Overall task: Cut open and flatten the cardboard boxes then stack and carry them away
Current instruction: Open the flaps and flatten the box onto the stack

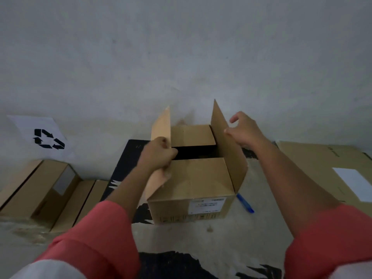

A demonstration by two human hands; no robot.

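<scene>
Floor [201, 234]: grey concrete is running up to a pale wall [181, 47]; a black-printed mat [124, 168] is lying on it.
Sleeves: two coral sleeves [96, 238] are filling the near edge, with both forearms reaching forward.
Cardboard box [191, 198]: is standing upright on the mat at the middle of the floor, its printed label facing the person and its short flaps lying inward with a dark gap between them.
Blue tool [245, 203]: pen-shaped, is lying on the floor just beside the box's near right corner.
Left hand [159, 154]: is gripping the raised left flap [161, 125], fingers curling over its edge.
Right hand [244, 130]: is hovering at the raised right flap [227, 158], grip loose and holding nothing, thumb just meeting the flap's edge.
Flattened cardboard [318, 164]: is lying at the floor's right, by the wall.
Closed boxes [40, 188]: are lying at the left, by the wall.
Recycling sign [40, 133]: is hanging on the wall above them.
</scene>
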